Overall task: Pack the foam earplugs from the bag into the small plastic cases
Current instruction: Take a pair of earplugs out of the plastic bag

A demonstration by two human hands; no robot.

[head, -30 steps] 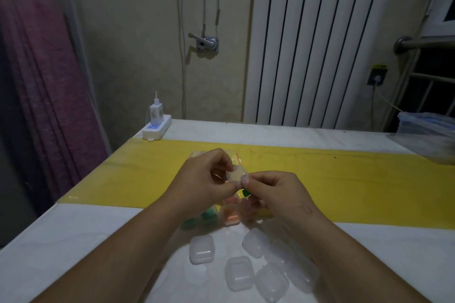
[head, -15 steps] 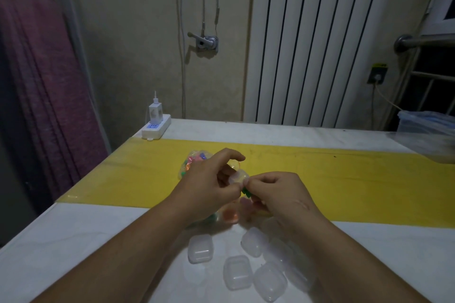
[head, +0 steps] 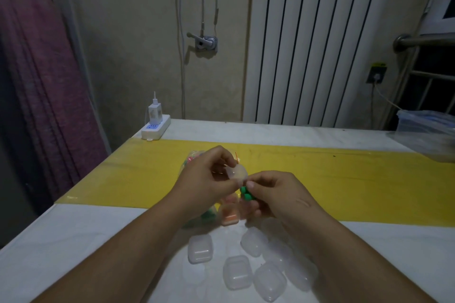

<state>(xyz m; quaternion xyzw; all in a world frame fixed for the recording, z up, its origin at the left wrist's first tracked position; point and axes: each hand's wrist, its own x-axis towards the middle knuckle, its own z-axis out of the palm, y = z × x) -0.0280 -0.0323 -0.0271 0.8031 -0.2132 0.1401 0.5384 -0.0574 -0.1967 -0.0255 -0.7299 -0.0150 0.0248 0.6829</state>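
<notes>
My left hand [head: 209,179] pinches a small clear plastic case [head: 237,171] above the yellow strip. My right hand [head: 273,194] meets it from the right, fingers curled round two green foam earplugs [head: 245,193] just below the case. Behind my left hand lies the clear bag of coloured earplugs [head: 190,158], mostly hidden. Under my hands sit filled cases, one with orange plugs [head: 230,216] and one with green plugs [head: 208,216]. Several empty clear cases [head: 237,272] lie on the white table in front of me.
A yellow mat [head: 344,179] runs across the white table [head: 73,253]. A white power strip with a charger [head: 155,125] sits at the far left corner. A clear plastic box [head: 426,125] stands at the far right. A radiator and wall are behind.
Both hands have shifted slightly and the case has turned, its round clear face now showing. The green earplugs in my right hand are more exposed than before.
</notes>
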